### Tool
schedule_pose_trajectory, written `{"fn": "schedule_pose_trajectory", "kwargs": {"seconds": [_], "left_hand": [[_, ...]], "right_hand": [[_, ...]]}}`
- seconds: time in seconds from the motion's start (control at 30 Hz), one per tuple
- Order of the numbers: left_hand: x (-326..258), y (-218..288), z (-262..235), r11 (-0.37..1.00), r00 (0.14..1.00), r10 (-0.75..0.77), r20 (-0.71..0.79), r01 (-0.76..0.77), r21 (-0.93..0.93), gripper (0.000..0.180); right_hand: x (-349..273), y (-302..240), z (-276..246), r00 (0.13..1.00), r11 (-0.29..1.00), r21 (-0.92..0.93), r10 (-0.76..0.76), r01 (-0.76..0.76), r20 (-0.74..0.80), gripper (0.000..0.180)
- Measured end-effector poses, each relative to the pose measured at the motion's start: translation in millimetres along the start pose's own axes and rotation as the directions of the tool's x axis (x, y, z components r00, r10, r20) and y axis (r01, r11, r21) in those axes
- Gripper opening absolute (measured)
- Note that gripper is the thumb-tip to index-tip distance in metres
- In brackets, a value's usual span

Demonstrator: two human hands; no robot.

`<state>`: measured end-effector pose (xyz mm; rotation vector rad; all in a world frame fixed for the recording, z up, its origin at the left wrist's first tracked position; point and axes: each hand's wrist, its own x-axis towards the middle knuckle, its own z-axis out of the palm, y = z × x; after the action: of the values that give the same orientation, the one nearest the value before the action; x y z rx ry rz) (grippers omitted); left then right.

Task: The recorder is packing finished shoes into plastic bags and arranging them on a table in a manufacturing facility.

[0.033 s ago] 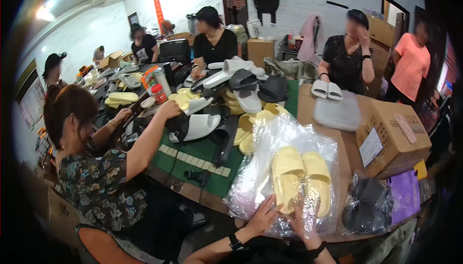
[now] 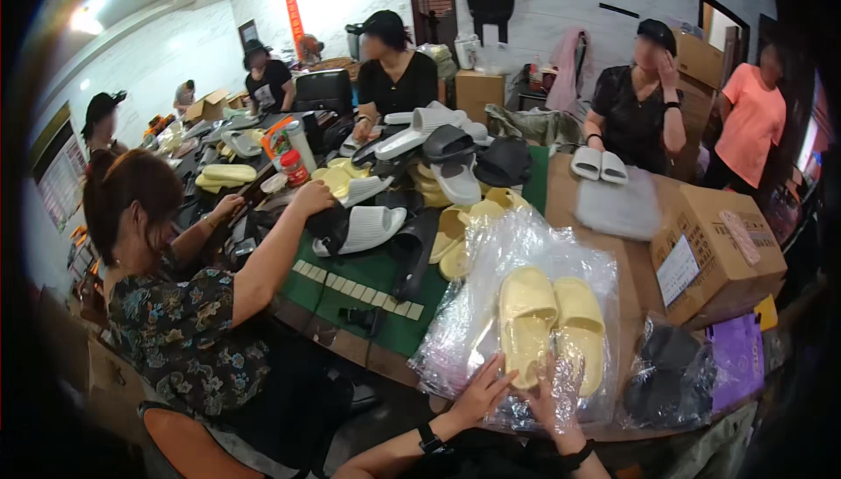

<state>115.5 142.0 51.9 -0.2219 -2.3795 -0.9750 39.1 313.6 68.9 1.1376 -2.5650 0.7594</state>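
Note:
A pair of pale yellow slippers (image 2: 550, 326) lies side by side inside a crinkled clear plastic bag (image 2: 517, 251) on the table's near edge. My left hand (image 2: 480, 394), a black watch on its wrist, grips the bag's near edge just beside the left slipper's heel. My right hand (image 2: 557, 409) sits at the heels of the pair with the clear film over its fingers, holding the bag there.
A cardboard box (image 2: 714, 251) stands to the right, with bagged dark slippers (image 2: 670, 383) and a purple bag (image 2: 740, 361) before it. On the left, a person in a floral shirt (image 2: 175, 330) reaches to a white slipper (image 2: 363, 227) on a green mat (image 2: 368, 278). Several people surround a slipper pile (image 2: 447, 159).

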Motion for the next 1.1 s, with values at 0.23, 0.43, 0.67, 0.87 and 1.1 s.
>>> {"fn": "schedule_pose_trajectory", "kwargs": {"seconds": [0.23,0.43,0.67,0.87,1.1], "left_hand": [[9,0,-11,0.999,0.999,0.001,0.043,0.001,-0.043,0.053],[10,-1,-10,1.0,1.0,-0.002,0.03,0.002,0.012,0.054],[9,2,-6,0.999,0.999,-0.013,0.031,0.012,0.032,0.052],[9,4,-6,0.999,1.0,-0.001,0.009,0.001,0.043,0.052],[6,1,-6,0.997,1.0,-0.007,0.021,0.005,0.082,0.051]], "right_hand": [[8,-6,-35,0.994,0.996,-0.07,-0.049,0.056,0.102,0.056],[-19,9,-39,0.999,0.971,-0.239,0.005,-0.015,-0.042,0.041],[-36,14,-32,0.895,0.884,0.337,0.402,-0.324,-0.193,0.061],[-29,-7,-36,0.808,0.825,0.309,0.546,-0.473,-0.221,0.053],[-42,18,-13,0.904,0.926,0.232,0.351,-0.297,-0.245,0.042]]}}
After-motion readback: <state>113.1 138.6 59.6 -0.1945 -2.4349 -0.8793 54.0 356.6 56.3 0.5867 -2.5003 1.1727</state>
